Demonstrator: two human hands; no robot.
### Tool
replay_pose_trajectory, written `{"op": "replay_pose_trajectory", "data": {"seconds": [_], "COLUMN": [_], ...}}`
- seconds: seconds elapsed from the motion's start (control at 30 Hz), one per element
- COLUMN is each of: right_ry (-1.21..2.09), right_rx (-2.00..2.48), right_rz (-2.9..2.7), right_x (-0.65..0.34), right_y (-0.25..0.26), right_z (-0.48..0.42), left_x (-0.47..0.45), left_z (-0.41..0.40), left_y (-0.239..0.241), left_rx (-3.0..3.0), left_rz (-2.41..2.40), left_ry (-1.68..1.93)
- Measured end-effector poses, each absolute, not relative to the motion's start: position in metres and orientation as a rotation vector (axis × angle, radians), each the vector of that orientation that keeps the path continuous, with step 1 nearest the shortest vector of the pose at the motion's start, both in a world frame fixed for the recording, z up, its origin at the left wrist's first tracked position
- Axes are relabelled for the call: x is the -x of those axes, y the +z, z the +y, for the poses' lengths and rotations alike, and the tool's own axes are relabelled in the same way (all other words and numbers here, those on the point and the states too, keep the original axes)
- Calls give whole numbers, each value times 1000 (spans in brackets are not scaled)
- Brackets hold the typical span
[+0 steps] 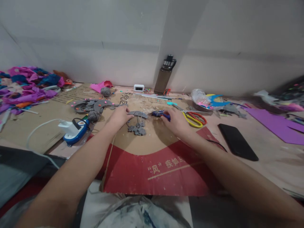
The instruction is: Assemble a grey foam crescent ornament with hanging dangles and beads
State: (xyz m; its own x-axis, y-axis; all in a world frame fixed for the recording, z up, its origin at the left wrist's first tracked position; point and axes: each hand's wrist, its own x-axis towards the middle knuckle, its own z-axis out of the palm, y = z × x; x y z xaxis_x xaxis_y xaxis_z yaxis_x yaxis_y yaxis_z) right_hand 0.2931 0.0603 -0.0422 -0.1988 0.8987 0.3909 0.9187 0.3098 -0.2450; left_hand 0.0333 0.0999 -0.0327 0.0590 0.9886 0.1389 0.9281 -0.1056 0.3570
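My left hand (120, 117) is closed with its fingertips on one end of a curved grey strip (138, 114). Thin strings run down from the strip to a crumpled cluster of grey pieces (137, 129) on the cardboard. In my right hand (175, 119) is a dark blue glue gun (158, 113), its tip directed left towards the strip's free end. Fingers cover much of its body, and I cannot tell whether the tip touches anything. Pale residue lies around the tip. Yellow-handled scissors (193, 120) and a red-handled pair (200, 117) lie just right of this hand.
Red-and-brown cardboard (142, 169) covers the table's front. Left are a blue power strip (76, 133), grey yarn balls and a grey piece with pink dots (95, 106). A dark bottle (163, 77) stands behind. A black phone (237, 141), a bowl (201, 106) and purple sheet (276, 125) lie right.
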Motion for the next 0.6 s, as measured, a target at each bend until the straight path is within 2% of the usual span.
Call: {"op": "replay_pose_trajectory", "data": {"seconds": [0.23,0.6], "right_ry": [40,657], "right_rx": [1938,1999], "right_rz": [-2028,-1858], "right_x": [-313,-321], "right_y": [-65,-46], "right_z": [80,97], "left_x": [-35,-44], "left_z": [103,99], "left_y": [-33,-31], "left_rx": [-2257,-2229], "left_rz": [1981,2020], "left_ry": [296,483]}}
